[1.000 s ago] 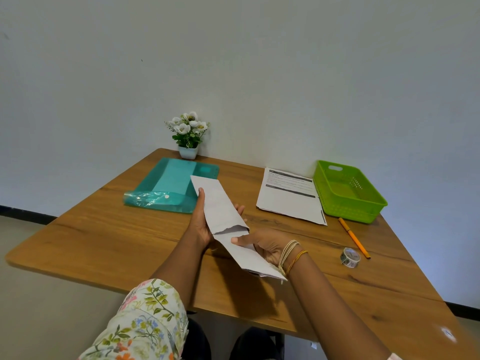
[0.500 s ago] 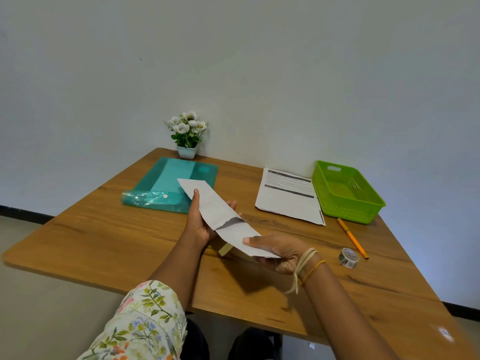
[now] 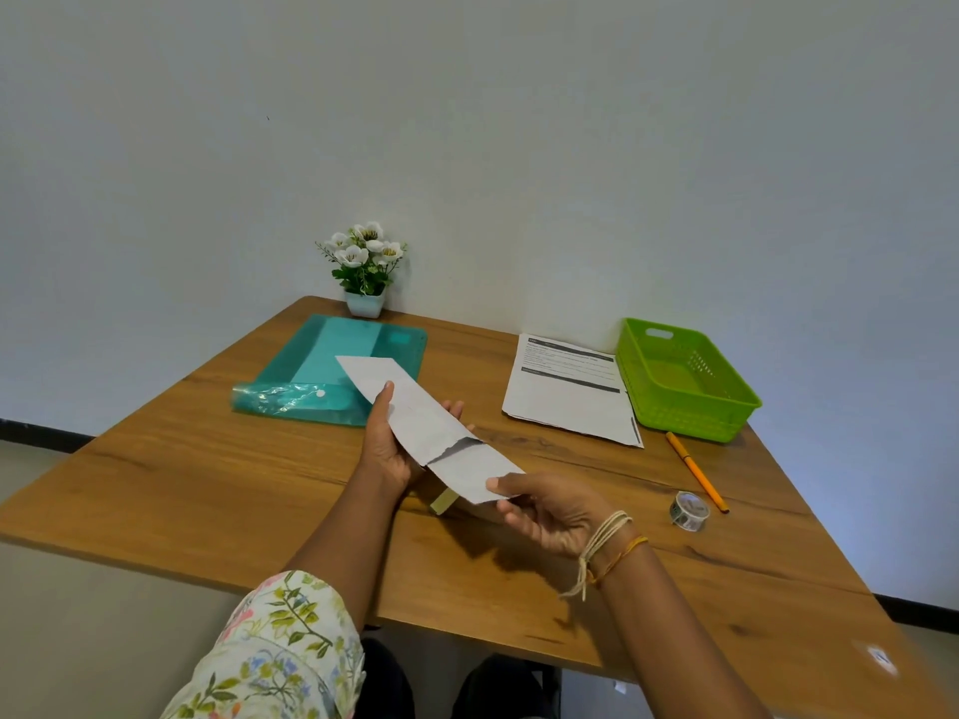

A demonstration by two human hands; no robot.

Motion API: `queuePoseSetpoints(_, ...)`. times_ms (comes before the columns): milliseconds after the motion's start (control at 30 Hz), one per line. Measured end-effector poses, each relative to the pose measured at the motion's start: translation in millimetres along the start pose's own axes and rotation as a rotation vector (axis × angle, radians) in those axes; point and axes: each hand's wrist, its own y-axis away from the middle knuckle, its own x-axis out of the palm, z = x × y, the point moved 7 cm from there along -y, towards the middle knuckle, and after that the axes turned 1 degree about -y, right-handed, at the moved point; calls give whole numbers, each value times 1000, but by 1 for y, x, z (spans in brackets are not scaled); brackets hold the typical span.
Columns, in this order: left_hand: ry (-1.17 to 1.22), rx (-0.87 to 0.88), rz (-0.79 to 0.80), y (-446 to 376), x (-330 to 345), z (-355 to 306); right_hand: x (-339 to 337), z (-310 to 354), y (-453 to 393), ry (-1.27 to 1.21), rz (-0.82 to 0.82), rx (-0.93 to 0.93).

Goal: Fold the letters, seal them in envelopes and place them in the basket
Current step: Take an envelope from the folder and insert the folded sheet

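Observation:
A long white envelope point(image 3: 410, 407) is held above the wooden table point(image 3: 207, 485). My left hand point(image 3: 386, 448) grips it from below, thumb on its top face. A folded white letter point(image 3: 480, 472) sticks out of the envelope's open mouth toward the right. My right hand point(image 3: 550, 516) pinches the letter's free end between thumb and fingers. The green plastic basket point(image 3: 737, 412) stands at the table's far right with nothing visible inside. A stack of printed letters point(image 3: 565, 391) lies flat just left of the basket.
An orange pen point(image 3: 695, 469) and a small roll of tape point(image 3: 688, 510) lie right of my right hand. A teal plastic folder point(image 3: 322, 365) lies at the back left, a small potted flower point(image 3: 366, 267) behind it. A small pale yellow piece point(image 3: 441, 503) shows under the envelope.
The letter has slid further into the envelope, so less of it shows. My right hand has moved right and turned palm-up while the envelope tilted flatter.

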Motion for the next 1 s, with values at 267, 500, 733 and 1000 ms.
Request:
queuePoseSetpoints(267, -31, -65, 45, 9, 7, 7, 35, 6, -25, -206, -150, -176)
queuePoseSetpoints(500, 43, -64, 17, 5, 4, 4, 38, 7, -21, -431, -41, -182)
queuePoseSetpoints(733, -13, -106, 52, 10, 10, 9, 34, 5, -29, -185, -272, -264)
queuePoseSetpoints(1000, 24, -146, 93, 15, 12, 10, 1, 18, -24, 308, -604, -439)
